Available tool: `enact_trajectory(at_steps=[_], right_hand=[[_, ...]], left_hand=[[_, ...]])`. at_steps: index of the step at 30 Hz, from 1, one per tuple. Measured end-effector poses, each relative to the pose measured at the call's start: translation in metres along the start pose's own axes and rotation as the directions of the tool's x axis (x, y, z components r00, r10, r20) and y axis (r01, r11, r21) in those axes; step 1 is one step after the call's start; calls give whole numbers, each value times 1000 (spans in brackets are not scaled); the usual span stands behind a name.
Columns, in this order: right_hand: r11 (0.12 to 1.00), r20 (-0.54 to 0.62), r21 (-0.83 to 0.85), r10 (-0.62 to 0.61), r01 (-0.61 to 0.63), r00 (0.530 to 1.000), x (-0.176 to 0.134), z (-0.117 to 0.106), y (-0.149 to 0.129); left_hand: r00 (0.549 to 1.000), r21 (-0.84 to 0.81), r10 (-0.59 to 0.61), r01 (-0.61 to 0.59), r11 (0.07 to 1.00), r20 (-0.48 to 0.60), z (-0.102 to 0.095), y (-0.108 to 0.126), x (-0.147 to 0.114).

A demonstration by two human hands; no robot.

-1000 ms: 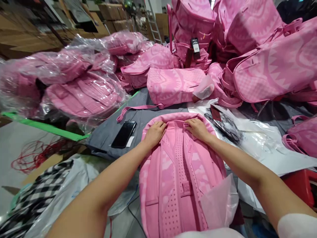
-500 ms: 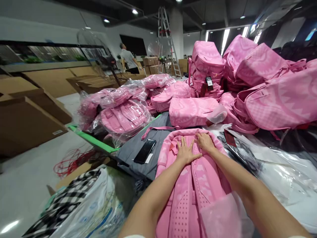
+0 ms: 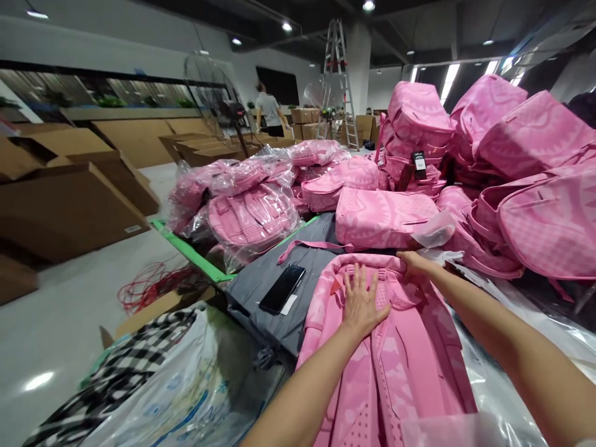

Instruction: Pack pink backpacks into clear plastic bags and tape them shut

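A pink backpack (image 3: pixel 423 347) lies straps-up in front of me, its perforated shoulder straps running toward me. My left hand (image 3: pixel 364 305) presses flat on its upper back panel, fingers spread. At the upper right edge of the same backpack, my right hand (image 3: pixel 413 266) is closed on the rim; part of its fingers is hidden. A clear plastic sheet (image 3: pixel 447 429) covers the lower end of the backpack. Just beyond its top lies another pink backpack (image 3: pixel 382 214) with a translucent wrapper at its right end.
A phone (image 3: pixel 282 289) rests on grey fabric (image 3: pixel 251 310) at left. Plastic-wrapped backpacks (image 3: pixel 254 214) are heaped behind it, and unwrapped backpacks (image 3: pixel 544 217) are piled at right. Cardboard boxes (image 3: pixel 69 205), red cords (image 3: pixel 156 287), a ladder (image 3: pixel 342 81) and a person (image 3: pixel 269 110) are farther off.
My right hand has moved from the backpack's top middle to its upper right edge. My left hand remains spread on the panel. The view has turned slightly left.
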State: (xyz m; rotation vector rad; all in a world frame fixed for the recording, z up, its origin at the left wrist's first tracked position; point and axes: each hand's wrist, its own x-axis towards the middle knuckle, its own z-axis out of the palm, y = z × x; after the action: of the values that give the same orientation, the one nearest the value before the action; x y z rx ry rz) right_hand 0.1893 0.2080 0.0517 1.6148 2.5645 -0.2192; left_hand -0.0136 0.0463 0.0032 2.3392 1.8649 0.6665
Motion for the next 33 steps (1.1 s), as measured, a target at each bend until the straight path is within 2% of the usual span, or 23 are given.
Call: enact_trajectory(at_steps=[2, 4, 8, 10, 13, 15, 17, 19, 23, 25, 29, 33], right_hand=[[999, 22, -31, 23, -23, 999, 4, 2, -3], [997, 26, -69, 23, -21, 999, 1, -3, -6], [989, 24, -136, -61, 63, 998, -4, -19, -11], [984, 29, -158, -76, 80, 997, -2, -23, -11], [982, 16, -187, -20, 23, 1000, 1, -22, -12], [978, -5, -207, 19, -20, 1000, 0, -23, -20], [974, -26, -224, 24, -29, 999, 0, -27, -39], [974, -58, -224, -27, 13, 998, 5, -33, -70], [968, -125, -180, -199, 175, 972, 30, -40, -144], [968, -94, -156, -212, 196, 973, 45, -38, -169], [981, -20, -113, -158, 155, 987, 70, -27, -181], [991, -49, -35, -129, 127, 990, 93, -14, -172]], left_hand=[[993, -40, 94, -91, 995, 68, 0, -3, 8], [990, -67, 78, -70, 995, 122, -1, -5, 15], [997, -64, -52, 56, 996, 60, -2, -6, 16], [996, -60, -77, 79, 995, 36, -1, -6, 15], [999, -43, -53, 54, 998, 13, 5, -5, 16], [1000, -33, 7, -7, 999, 6, 9, -4, 17], [996, -34, 92, -92, 995, 7, 13, -3, 18], [988, -29, 152, -152, 988, 12, 14, -3, 19], [986, 10, 155, -156, 988, 62, 11, -7, 23], [982, 8, 171, -172, 985, 75, 8, -8, 24], [978, -5, 191, -191, 981, 87, 6, -10, 20], [966, -15, 252, -251, 968, 53, 10, -16, 26]])
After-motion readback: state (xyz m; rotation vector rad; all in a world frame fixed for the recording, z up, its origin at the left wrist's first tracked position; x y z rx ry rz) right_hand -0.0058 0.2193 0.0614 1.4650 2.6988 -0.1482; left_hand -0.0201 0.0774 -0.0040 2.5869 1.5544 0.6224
